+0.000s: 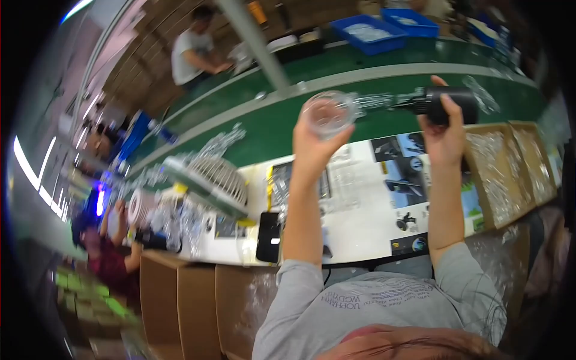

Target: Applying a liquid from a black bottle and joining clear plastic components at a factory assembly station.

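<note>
Head | left hand (316, 143) grasps cup (329, 115), right hand (446, 137) black cylinder (468, 107) | apart, table edge (361, 146) below

Clear round cup (330, 113) raised; black cylinder (461, 106) horizontal, rightward.

Pretty bright in here tbh: white tube lights (25, 165) glare over on the left, with a violet-blue lamp (101, 197) glowing nearby. White tabletop (357, 240) looks evenly lit, and the clear cup (329, 114) picks up pale highlights. Fisheye bends the green bench (264, 138) like crazy, corners go black, and the stacked boxes (90, 300) low left are smeary.
</note>
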### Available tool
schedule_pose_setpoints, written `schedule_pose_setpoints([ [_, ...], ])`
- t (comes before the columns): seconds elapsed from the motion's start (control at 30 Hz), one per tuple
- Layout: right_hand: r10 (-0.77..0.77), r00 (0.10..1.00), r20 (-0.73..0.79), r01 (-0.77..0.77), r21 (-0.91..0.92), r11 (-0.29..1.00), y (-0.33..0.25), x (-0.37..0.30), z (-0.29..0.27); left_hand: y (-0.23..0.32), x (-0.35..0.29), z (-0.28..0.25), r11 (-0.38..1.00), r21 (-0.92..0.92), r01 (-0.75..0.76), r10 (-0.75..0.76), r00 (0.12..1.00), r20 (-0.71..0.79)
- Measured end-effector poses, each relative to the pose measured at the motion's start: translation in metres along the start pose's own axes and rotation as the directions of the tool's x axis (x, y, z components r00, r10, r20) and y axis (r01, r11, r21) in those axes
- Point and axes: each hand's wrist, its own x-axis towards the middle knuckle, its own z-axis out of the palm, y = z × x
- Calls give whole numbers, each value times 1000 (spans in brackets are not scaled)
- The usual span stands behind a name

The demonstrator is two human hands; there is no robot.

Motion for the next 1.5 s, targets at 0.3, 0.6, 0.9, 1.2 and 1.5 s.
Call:
schedule_pose_setpoints([
  [0.3,-169,984,58,177,-203,963,-14,-28,24,0,6,22,985,120,-123,125,992,-9],
  [0.6,-175,977,122,206,-332,920,-9,-37,26,-11,4,21,987,-163,7,-17,998,-61],
  [0.9,-175,984,43,180,-143,973,-10,-30,22,-12,13,10,714,-680,168,-229,973,-1],
  [1.2,-187,982,31,189,-146,971,-14,-30,23,-20,15,15,941,-339,5,30,995,98],
  [1.5,-214,975,53,220,-206,953,-12,-32,24,-13,6,23,990,-49,-129,131,991,37],
])
